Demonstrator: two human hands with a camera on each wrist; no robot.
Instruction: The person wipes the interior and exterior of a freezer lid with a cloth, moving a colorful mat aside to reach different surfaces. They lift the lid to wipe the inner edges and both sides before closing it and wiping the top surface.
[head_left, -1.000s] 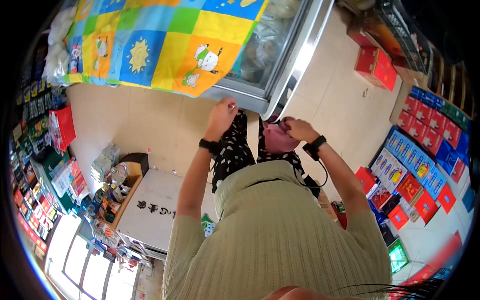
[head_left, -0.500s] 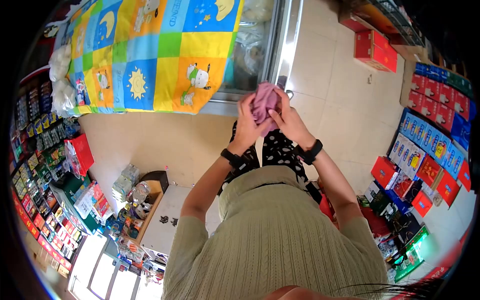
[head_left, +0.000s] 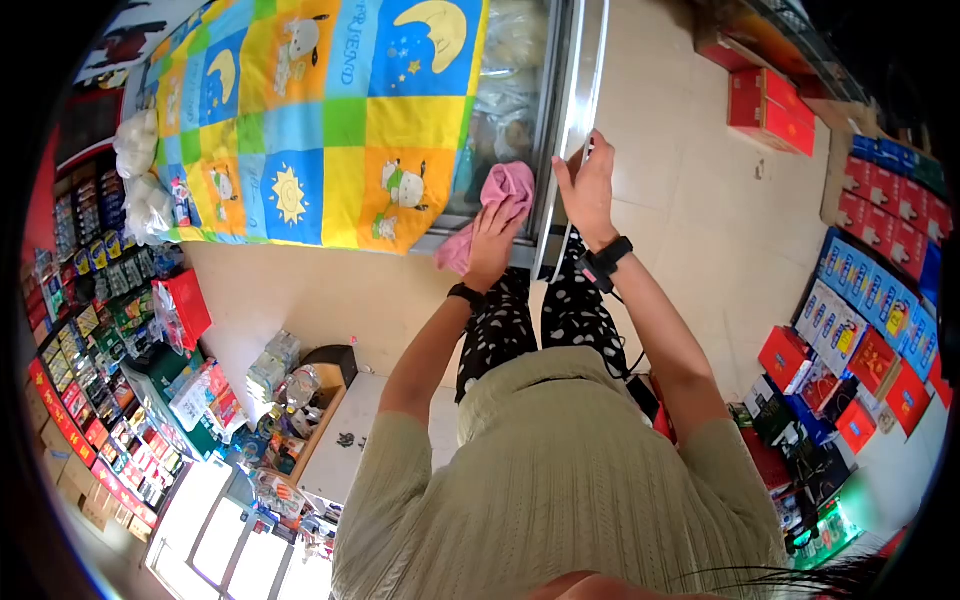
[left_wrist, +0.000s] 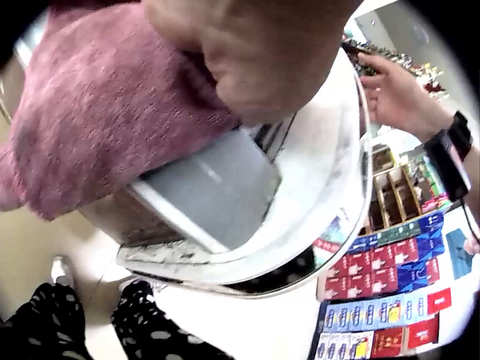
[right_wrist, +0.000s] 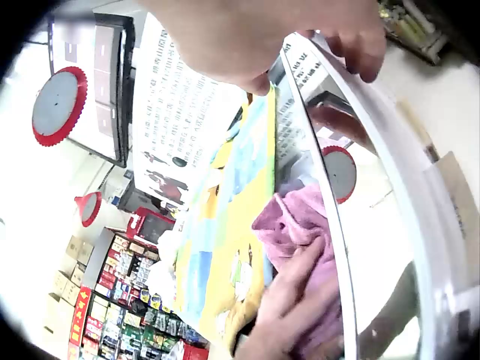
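In the head view my left hand (head_left: 490,245) lies with extended fingers on a pink cloth (head_left: 508,184) at the near corner of a chest freezer. Part of the cloth bunches beyond the fingertips and part hangs below the hand. The right wrist view shows the left fingers (right_wrist: 289,289) pressed along the cloth beside a thin rail. My right hand (head_left: 588,195) grips the freezer's raised, shiny edge (head_left: 580,105). Its thumb is on the inner side and its fingers reach over the outer side.
A colourful cartoon cover (head_left: 345,180) lies over most of the freezer. Bagged goods (head_left: 510,85) show under the uncovered glass. Red boxes (head_left: 770,110) stand on the floor at right, with stacked cartons (head_left: 850,310) nearer. Store shelves (head_left: 100,350) line the left.
Both hands came together on the cloth at the freezer corner, then parted. The left hand now has the cloth on the freezer frame; the right has moved onto the raised edge.
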